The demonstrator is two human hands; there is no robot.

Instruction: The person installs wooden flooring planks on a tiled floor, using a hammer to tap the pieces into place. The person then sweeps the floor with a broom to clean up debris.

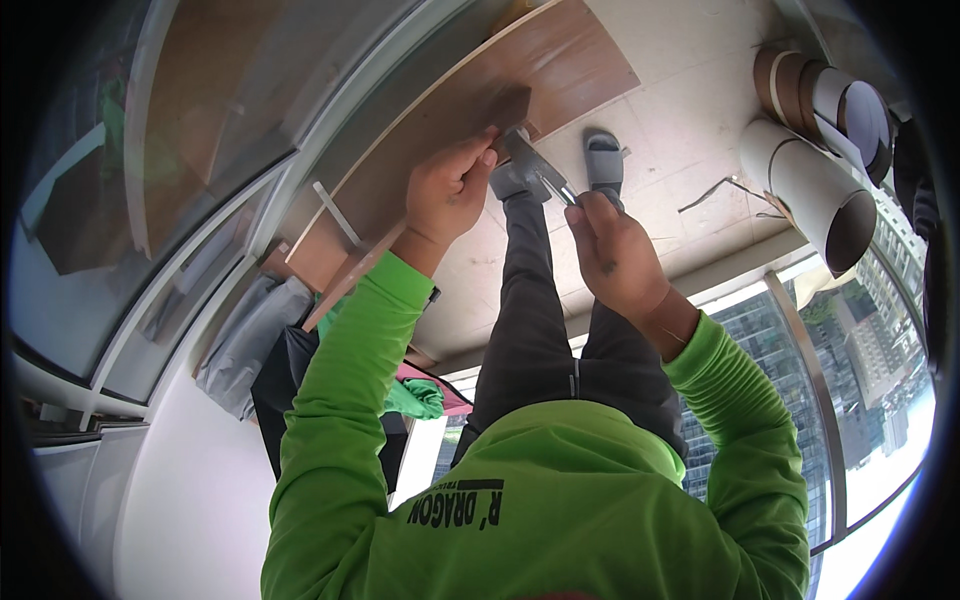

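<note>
My right hand [622, 255] is closed around the narrow shiny end of a metal tool with a broad grey blade [535, 168]. The wide end of the tool points up and left, close to the fingertips of my left hand [450, 190]. Those fingers are pinched together at the near side of a brown board [580, 65]. Whatever they hold, if anything, is too small or hidden to make out. A dark brown patch lies on the board just beyond the left fingertips; I cannot tell whether it is a separate piece or a shadow.
Below my hands are my slippered feet [603, 165] on a pale tiled floor [690, 120]. Large rolls of sheet material [800, 185] lie at right, near a window [850, 370]. Glass panels with metal frames [200, 235] run along the left. Grey plastic sheeting [255, 340] bunches beside my left arm.
</note>
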